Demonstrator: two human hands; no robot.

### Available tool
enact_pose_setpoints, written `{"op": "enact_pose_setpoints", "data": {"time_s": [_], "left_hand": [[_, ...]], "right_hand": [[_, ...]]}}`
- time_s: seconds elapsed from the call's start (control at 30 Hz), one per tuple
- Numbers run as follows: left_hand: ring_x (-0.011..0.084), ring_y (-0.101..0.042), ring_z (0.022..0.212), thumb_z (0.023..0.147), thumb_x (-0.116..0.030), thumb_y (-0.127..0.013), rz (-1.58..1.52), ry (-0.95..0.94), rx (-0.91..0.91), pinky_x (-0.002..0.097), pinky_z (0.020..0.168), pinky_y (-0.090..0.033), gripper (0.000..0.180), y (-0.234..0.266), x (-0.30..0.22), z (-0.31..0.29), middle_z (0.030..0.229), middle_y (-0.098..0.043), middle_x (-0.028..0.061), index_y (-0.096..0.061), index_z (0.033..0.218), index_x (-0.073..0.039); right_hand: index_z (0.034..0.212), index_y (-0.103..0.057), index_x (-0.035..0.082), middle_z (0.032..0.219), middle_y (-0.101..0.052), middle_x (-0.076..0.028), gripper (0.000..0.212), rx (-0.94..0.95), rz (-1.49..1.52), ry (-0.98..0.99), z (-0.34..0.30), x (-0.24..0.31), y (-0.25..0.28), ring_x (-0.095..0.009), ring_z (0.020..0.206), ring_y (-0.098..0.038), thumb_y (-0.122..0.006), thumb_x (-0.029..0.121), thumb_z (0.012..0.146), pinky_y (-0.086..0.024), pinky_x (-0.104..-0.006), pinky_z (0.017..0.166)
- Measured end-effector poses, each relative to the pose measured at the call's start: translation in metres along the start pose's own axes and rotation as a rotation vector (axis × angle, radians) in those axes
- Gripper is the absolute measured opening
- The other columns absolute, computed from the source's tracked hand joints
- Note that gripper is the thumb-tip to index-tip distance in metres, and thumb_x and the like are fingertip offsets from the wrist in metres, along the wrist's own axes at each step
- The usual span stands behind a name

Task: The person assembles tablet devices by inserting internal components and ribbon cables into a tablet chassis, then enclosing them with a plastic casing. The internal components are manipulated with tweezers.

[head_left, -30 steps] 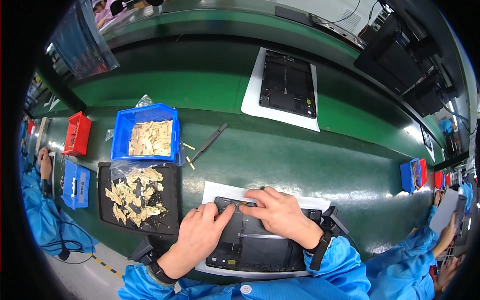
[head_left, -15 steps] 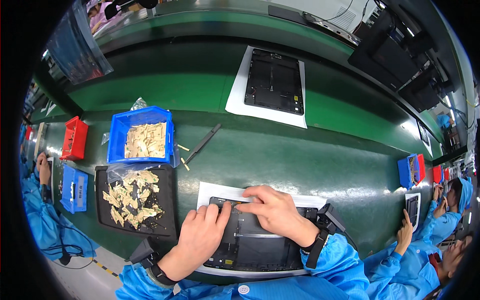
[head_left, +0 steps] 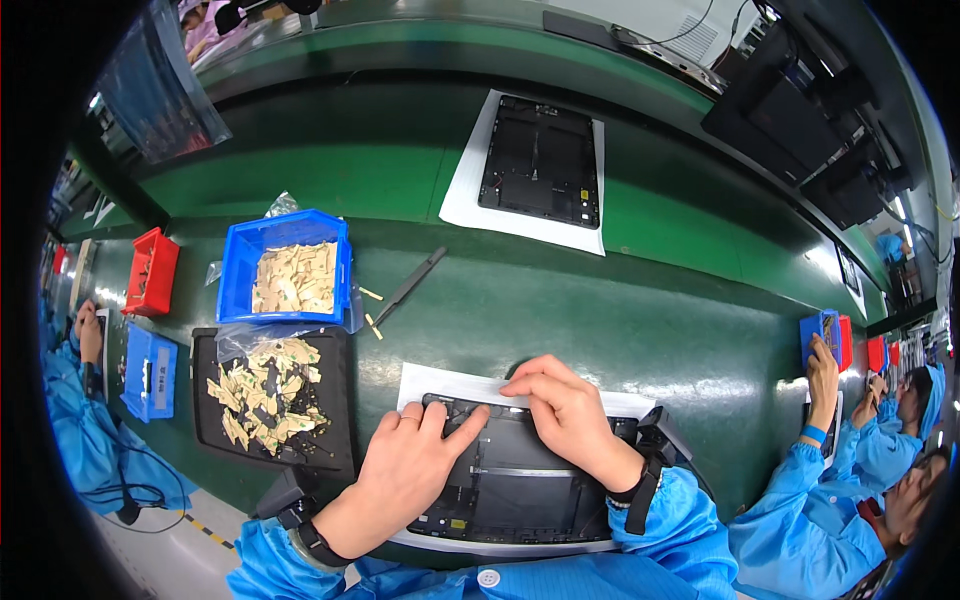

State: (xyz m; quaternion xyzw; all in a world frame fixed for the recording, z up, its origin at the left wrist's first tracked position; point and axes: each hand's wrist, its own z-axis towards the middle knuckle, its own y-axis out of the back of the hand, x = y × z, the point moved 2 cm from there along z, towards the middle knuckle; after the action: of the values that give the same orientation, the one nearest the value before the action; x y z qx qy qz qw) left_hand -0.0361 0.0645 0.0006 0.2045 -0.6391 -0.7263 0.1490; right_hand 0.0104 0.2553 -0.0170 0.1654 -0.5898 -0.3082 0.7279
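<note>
A black tablet-like housing [head_left: 530, 500] with a pale strip across its middle lies on a white sheet [head_left: 430, 380] in front of me. My left hand [head_left: 405, 470] rests on its upper left part, fingers apart, with the index fingertip on the far edge strip. Just to the right, my right hand [head_left: 572, 415] is bent over the same far edge, its fingers curved and apart. I see nothing held in it, though its fingertips partly hide the edge.
Left of the sheet, a black tray [head_left: 343, 400] holds beige adhesive pieces and black bits. Behind it stands a blue bin [head_left: 235, 290] of beige pieces, with tweezers [head_left: 412, 287] alongside. Another housing [head_left: 540, 160] lies farther back. A co-worker's hand [head_left: 823, 385] reaches toward a blue bin [head_left: 812, 328].
My right hand has moved right, away from the left index finger, and its fingers have bent more. My left index finger has slid right along the edge. The right-hand co-worker's hand has risen toward the bin.
</note>
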Motion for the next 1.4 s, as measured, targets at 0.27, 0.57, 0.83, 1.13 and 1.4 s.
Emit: {"op": "enact_pose_setpoints", "data": {"time_s": [0.27,0.57,0.83,1.13,1.4], "left_hand": [[0.0231,-0.052,0.075,0.075,-0.009,-0.058,-0.018,-0.004,0.060,0.0324,0.061,-0.042,0.058,0.000,0.002,0.000,0.081,-0.046,0.0077,-0.054,0.132,-0.023],[0.0222,-0.053,0.075,0.075,-0.010,-0.058,0.045,-0.012,0.024,0.0310,0.061,-0.044,0.057,0.001,-0.002,-0.003,0.083,-0.047,0.0075,-0.055,0.131,-0.023],[0.0231,-0.056,0.079,0.077,-0.013,-0.056,-0.005,-0.006,-0.069,0.0315,0.065,-0.046,0.050,-0.011,-0.001,-0.016,0.083,-0.049,0.0075,-0.056,0.127,-0.008],[0.0189,-0.053,0.083,0.077,-0.018,-0.056,0.134,0.039,-0.122,0.0302,0.069,-0.045,0.048,-0.013,-0.008,-0.015,0.086,-0.052,0.0055,-0.056,0.120,0.002],[0.0232,-0.057,0.078,0.074,-0.010,-0.063,-0.125,0.087,-0.273,0.0312,0.070,-0.049,0.034,-0.009,0.003,-0.026,0.082,-0.054,0.0080,-0.062,0.107,0.001]], "right_hand": [[0.091,-0.070,0.008,0.096,-0.065,-0.007,0.028,0.084,-0.046,-0.033,0.001,0.006,0.000,-0.023,0.078,-0.065,-0.054,-0.010,0.077,-0.051,-0.0297,0.066],[0.091,-0.068,0.013,0.093,-0.064,-0.003,0.024,0.073,-0.121,0.022,0.001,0.008,-0.002,-0.025,0.079,-0.065,-0.056,-0.004,0.078,-0.052,-0.0343,0.064],[0.097,-0.067,0.009,0.097,-0.064,-0.007,0.030,0.051,-0.042,-0.007,0.000,0.004,0.001,-0.028,0.086,-0.065,-0.051,-0.007,0.077,-0.052,-0.0354,0.070],[0.096,-0.067,0.002,0.094,-0.064,-0.012,0.027,0.116,-0.161,0.033,0.005,0.014,0.002,-0.025,0.081,-0.065,-0.051,-0.011,0.078,-0.051,-0.0297,0.069],[0.083,-0.062,0.011,0.084,-0.061,-0.002,0.011,0.150,-0.433,0.316,0.013,0.028,-0.015,-0.021,0.073,-0.064,-0.072,0.011,0.077,-0.052,-0.0310,0.058]]}}
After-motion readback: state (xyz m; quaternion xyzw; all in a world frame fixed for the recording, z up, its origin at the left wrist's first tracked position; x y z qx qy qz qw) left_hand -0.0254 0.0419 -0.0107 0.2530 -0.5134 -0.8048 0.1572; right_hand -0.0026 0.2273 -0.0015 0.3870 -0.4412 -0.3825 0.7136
